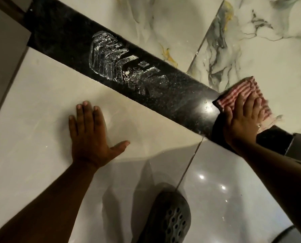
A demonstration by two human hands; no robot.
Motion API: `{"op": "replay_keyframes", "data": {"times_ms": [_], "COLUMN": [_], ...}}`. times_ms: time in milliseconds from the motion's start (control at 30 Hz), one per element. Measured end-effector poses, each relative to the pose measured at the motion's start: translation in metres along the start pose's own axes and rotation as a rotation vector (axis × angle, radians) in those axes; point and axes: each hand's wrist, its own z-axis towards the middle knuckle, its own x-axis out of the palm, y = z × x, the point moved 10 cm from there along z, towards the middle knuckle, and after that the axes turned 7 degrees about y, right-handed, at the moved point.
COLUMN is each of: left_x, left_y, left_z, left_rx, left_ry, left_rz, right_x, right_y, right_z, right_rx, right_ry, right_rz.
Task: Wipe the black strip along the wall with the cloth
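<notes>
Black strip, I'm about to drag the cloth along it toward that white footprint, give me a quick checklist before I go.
1. Cloth under the right hand, palm flat on it: ok.
2. Cloth squarely on the black strip: not ok, it hangs partly over the marbled tile beyond the strip's far edge.
3. Left hand off the strip, flat on the pale tile: ok.
4. Path to the white footprint free of objects: ok.
5. Footprint already wiped: not ok, the mark is whole.
6. Cloth damp enough: cannot tell.
</notes>
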Motion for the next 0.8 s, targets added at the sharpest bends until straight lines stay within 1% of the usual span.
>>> {"op": "replay_keyframes", "data": {"times_ms": [33, 67, 100, 133, 167, 233, 267, 300, 333, 367, 400, 433, 500, 567, 600, 633, 667, 700, 767, 800], "left_x": [0.000, -0.001, -0.001, -0.002, -0.002, -0.002, -0.002, -0.002, -0.003, -0.005, -0.006, -0.007, -0.007, -0.007, -0.007, -0.006, -0.005, -0.006, -0.006, -0.006], "left_y": [-0.001, -0.001, 0.000, 0.000, -0.001, -0.001, 0.000, -0.001, 0.000, 0.000, 0.002, 0.006, 0.015, 0.015, 0.015, 0.016, 0.016, 0.015, 0.013, 0.013], "left_z": [0.000, -0.001, -0.002, -0.002, -0.001, 0.000, 0.000, -0.001, -0.001, 0.000, 0.000, 0.001, 0.003, 0.006, 0.006, 0.005, 0.006, 0.006, 0.006, 0.006], "left_rx": [0.004, 0.007, 0.006, 0.006, 0.009, 0.008, 0.010, 0.020, 0.034, 0.050, 0.058, 0.051, 0.014, -0.006, -0.008, -0.008, 0.000, 0.009, 0.010, 0.017], "left_ry": [-0.009, -0.019, -0.027, -0.032, -0.033, -0.032, -0.025, -0.014, -0.007, -0.005, -0.004, 0.001, 0.007, 0.003, 0.009, 0.022, 0.032, 0.037, 0.041, 0.054], "left_rz": [0.001, 0.005, 0.010, 0.012, 0.009, 0.006, 0.003, -0.009, -0.024, -0.035, -0.040, -0.042, -0.044, -0.032, -0.024, -0.028, -0.035, -0.038, -0.026, -0.032], "right_x": [-0.001, -0.001, 0.001, 0.005, 0.011, 0.034, 0.044, 0.049, 0.047, 0.043, 0.036, 0.027, 0.014, 0.009, 0.009, 0.011, 0.013, 0.017, 0.030, 0.038], "right_y": [-0.003, 0.003, 0.015, 0.034, 0.059, 0.116, 0.131, 0.134, 0.129, 0.118, 0.103, 0.088, 0.054, 0.044, 0.051, 0.063, 0.082, 0.107, 0.162, 0.177], "right_z": [0.002, 0.001, -0.001, -0.005, -0.012, -0.046, -0.065, -0.077, -0.081, -0.078, -0.070, -0.056, -0.024, -0.008, -0.006, -0.007, -0.007, -0.011, -0.034, -0.053], "right_rx": [0.138, 0.231, 0.264, 0.219, 0.094, -0.311, -0.510, -0.677, -0.803, -0.876, -0.870, -0.768, -0.362, 0.015, 0.143, 0.212, 0.206, 0.115, -0.236, -0.420], "right_ry": [-0.021, -0.026, -0.021, -0.009, 0.010, 0.061, 0.087, 0.108, 0.118, 0.102, 0.085, 0.086, 0.113, 0.040, 0.018, 0.007, 0.003, 0.007, 0.052, 0.091], "right_rz": [0.075, 0.123, 0.140, 0.126, 0.071, -0.114, -0.204, -0.283, -0.359, -0.436, -0.480, -0.465, -0.259, -0.028, 0.062, 0.108, 0.112, 0.077, -0.077, -0.147]}}
